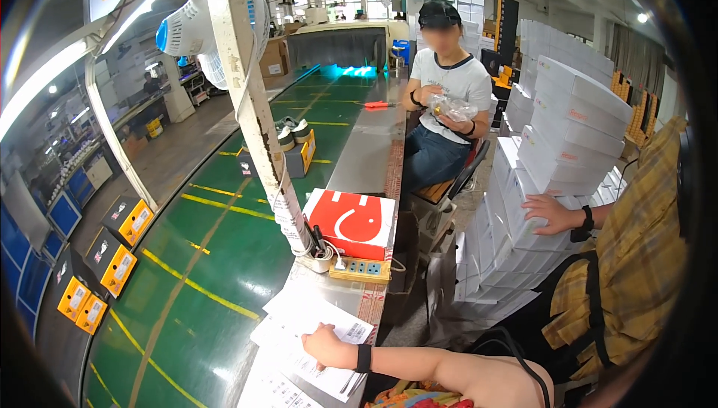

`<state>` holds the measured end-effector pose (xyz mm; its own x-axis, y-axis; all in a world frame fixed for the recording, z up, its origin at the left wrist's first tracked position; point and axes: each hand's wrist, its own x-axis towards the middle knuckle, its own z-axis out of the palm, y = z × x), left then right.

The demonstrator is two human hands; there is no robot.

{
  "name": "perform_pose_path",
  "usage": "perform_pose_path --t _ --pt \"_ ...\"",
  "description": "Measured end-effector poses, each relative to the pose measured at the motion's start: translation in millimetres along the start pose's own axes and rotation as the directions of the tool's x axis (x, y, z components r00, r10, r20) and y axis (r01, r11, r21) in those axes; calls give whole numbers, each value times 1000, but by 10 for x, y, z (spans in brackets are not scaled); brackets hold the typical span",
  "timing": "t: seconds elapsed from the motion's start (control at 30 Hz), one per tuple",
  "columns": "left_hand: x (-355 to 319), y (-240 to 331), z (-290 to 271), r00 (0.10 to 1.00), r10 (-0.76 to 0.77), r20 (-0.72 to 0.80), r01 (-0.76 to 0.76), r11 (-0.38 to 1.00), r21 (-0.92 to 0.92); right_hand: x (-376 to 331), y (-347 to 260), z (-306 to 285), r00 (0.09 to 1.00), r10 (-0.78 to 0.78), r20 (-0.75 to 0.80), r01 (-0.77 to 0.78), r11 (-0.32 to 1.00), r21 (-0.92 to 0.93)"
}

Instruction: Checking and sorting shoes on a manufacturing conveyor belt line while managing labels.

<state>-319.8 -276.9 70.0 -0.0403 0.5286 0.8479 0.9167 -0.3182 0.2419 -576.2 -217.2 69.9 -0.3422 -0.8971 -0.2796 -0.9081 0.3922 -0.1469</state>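
Observation:
My left hand, a black band on its wrist, rests on printed white sheets at the near end of the bench. Its fingers are curled in against the paper, and what they hold, if anything, is hidden. My right hand lies with fingers spread on the side of a white box. That box belongs to a tall, uneven stack of white boxes to my right.
A red and white shoebox stands beyond the papers, near a power strip and a pen cup. A white post rises beside the green conveyor belt. A seated co-worker handles a clear plastic bag.

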Motion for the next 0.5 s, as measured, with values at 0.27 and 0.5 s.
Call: perform_pose_path --t 0.27,0.5 --pt "692 -73 -598 817 -575 -49 556 806 -204 189 -89 -18 981 142 134 -130 987 -96" --pt "1722 -411 -1226 372 -926 -60 840 364 -402 162 -256 -2 984 125 130 -103 980 -169"
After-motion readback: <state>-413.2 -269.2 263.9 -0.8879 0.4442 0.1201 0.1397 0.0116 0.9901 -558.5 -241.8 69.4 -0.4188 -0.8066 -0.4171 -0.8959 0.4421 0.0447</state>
